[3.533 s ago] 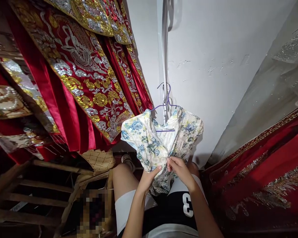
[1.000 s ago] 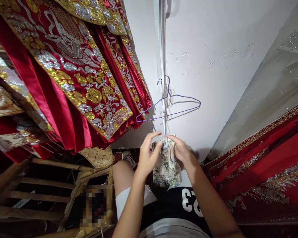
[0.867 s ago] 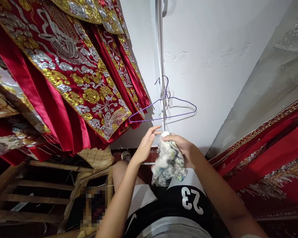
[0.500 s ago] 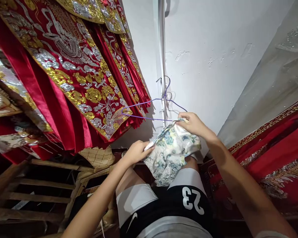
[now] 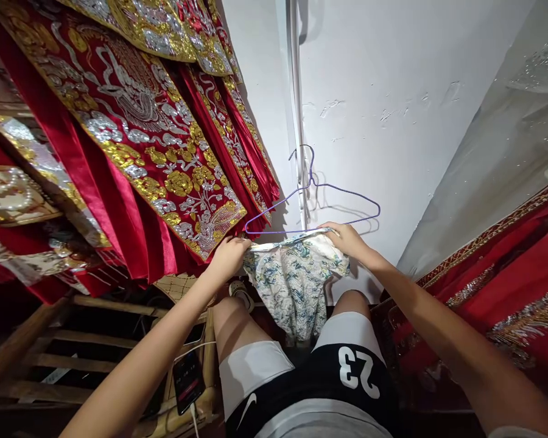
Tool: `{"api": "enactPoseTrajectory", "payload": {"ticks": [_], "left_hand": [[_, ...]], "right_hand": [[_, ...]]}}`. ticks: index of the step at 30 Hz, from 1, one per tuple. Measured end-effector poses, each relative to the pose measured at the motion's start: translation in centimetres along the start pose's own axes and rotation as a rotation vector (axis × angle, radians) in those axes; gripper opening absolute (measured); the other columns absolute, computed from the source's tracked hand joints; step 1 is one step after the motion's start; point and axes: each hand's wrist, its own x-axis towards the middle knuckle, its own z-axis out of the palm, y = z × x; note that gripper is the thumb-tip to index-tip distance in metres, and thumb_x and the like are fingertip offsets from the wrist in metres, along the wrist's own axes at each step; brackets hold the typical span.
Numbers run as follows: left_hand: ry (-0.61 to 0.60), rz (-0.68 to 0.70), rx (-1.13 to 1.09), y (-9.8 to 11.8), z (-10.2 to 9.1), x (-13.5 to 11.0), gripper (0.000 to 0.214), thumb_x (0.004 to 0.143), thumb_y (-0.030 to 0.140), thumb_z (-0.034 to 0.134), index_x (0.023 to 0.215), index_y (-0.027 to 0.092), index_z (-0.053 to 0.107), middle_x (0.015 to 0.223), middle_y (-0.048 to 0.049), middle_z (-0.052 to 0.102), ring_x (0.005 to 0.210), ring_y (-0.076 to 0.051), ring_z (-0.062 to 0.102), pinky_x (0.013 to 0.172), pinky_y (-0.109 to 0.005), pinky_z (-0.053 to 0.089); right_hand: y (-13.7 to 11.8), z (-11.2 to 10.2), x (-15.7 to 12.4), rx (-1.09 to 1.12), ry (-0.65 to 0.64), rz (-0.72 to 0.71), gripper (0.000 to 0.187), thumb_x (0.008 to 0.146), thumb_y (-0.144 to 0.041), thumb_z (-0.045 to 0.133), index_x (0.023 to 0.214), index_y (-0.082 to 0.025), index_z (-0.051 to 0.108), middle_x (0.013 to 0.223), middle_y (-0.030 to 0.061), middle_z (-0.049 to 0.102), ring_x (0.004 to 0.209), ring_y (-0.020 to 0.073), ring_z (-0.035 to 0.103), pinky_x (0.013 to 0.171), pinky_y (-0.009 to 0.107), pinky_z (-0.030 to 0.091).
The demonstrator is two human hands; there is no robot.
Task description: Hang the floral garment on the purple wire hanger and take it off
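A white garment with a blue, green and yellow pattern (image 5: pixel 292 283) hangs stretched between my two hands. Its exact kind is hard to tell. My left hand (image 5: pixel 231 255) pinches the left end of its upper edge. At the right end, my right hand (image 5: pixel 347 240) grips the same edge between thumb and fingers. Just above the cloth, a purple wire hanger (image 5: pixel 313 182) hangs bare by its hook from a pale upright strip (image 5: pixel 296 91) on the wall. The hanger's lower bar runs right behind or along the garment's top edge; whether they touch, I cannot tell.
Red robes with gold and silver embroidery (image 5: pixel 178 164) hang at left. A bamboo rack (image 5: pixel 86 334) stands lower left, and a phone with a cable (image 5: pixel 188 380) lies beside my leg. Red beaded cloth (image 5: pixel 525 292) and clear plastic sheeting (image 5: pixel 497 121) are at right.
My hands have spread apart, the left moving left and up, pulling the garment's upper edge nearly level. The hanger's right end now shows clear of my right hand. The phone has come into view.
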Motion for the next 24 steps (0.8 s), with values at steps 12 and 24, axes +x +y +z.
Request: {"api": "enactPoseTrajectory", "payload": {"ticks": [12, 24], "left_hand": [[0.476, -0.036, -0.211, 0.9, -3.8, -0.5, 0.021, 0.07, 0.005, 0.049, 0.076, 0.022, 0.06, 0.145, -0.0054, 0.062, 0.139, -0.036, 0.046, 0.112, -0.06, 0.033], [0.461, 0.037, -0.404, 1.6, -5.8, -0.7, 0.018, 0.07, 0.007, 0.043, 0.072, 0.022, 0.052, 0.152, -0.0062, 0.055, 0.136, -0.03, 0.054, 0.114, -0.048, 0.042]], "right_hand": [[-3.3, -1.7, -2.3, -0.132, 0.008, 0.017, 0.031, 0.09, -0.028, 0.053, 0.108, -0.026, 0.078, 0.09, 0.0049, 0.079, 0.076, 0.0248, 0.065, 0.07, 0.032, 0.042], [-5.1, -1.3, -2.6, 0.0, -0.082, 0.026, 0.026, 0.092, -0.032, 0.051, 0.097, -0.023, 0.075, 0.09, 0.003, 0.077, 0.079, 0.022, 0.063, 0.072, 0.029, 0.041]]}}
